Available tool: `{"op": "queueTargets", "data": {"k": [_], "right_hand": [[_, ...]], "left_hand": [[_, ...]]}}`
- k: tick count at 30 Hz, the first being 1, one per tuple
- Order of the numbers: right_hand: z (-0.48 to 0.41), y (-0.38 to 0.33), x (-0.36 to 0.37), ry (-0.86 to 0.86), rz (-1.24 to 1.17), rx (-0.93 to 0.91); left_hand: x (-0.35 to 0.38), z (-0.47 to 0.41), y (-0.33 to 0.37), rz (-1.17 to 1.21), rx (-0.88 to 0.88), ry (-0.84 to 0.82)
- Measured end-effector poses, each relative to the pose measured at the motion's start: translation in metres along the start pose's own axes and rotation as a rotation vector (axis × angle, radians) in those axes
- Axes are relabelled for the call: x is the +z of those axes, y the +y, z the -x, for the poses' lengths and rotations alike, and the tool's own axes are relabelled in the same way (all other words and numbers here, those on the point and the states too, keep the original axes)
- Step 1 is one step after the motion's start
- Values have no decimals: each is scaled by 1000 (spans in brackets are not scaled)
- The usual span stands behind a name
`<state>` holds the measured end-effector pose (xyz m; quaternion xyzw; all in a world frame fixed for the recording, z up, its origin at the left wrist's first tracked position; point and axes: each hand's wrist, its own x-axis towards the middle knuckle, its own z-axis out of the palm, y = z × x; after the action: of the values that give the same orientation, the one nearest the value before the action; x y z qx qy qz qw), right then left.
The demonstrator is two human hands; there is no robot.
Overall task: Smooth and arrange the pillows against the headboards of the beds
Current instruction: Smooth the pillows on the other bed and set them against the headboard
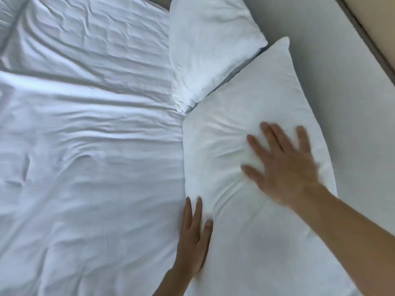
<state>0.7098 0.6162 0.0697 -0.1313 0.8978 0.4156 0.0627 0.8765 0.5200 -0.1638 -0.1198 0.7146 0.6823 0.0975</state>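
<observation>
A long white pillow [245, 116] lies on the bed along the pale grey headboard [333, 60] on the right. My right hand [282, 165] rests flat on its top with fingers spread, slightly blurred. Against the pillow's near-left edge my left hand [193, 238] presses flat, fingers straight and together. A second white pillow [209, 45] lies beyond the first, also by the headboard, its corner touching the first pillow.
A wrinkled white duvet [85, 146] covers the bed to the left. A beige wall strip [380, 20] with a dark edge runs behind the headboard at the top right.
</observation>
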Motion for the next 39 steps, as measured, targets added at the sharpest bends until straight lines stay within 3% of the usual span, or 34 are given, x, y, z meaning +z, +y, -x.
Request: {"op": "queueTargets", "data": {"k": [3,5,9,11,12,17,19,21,23,25,26,29,33,35,36,39], "right_hand": [[-2,54,-9,-91,27,234],[13,37,-19,-48,-44,233],[95,-62,-22,61,-128,-181],[140,-78,-3,-28,-29,-357],[152,-66,7,-63,3,-352],[158,39,20,-70,-46,95],[169,41,11,-38,-86,151],[194,9,4,76,-164,37],[232,-35,10,155,-199,-193],[267,-52,26,69,-114,-338],[278,-44,36,3,-83,-315],[301,6,56,-56,-191,-27],[325,16,43,68,-402,135],[334,13,38,273,-488,286],[338,14,36,283,-525,374],[350,23,41,95,-617,493]], "left_hand": [[11,34,-3,-16,-12,8],[20,58,-7,13,-18,16],[43,105,-17,73,24,71],[51,125,-22,67,11,99],[55,135,-24,72,-6,106],[72,177,-35,74,-36,94],[77,191,-37,72,-62,78],[79,201,-36,73,-80,67],[79,209,-36,66,-83,56],[76,217,-38,37,-118,27],[74,222,-40,16,-139,0],[67,238,-47,-30,-149,-93],[58,261,-61,-42,-149,-123],[52,270,-69,-24,-263,-68],[51,273,-73,-12,-351,-52],[48,270,-82,36,-573,-86]]}}
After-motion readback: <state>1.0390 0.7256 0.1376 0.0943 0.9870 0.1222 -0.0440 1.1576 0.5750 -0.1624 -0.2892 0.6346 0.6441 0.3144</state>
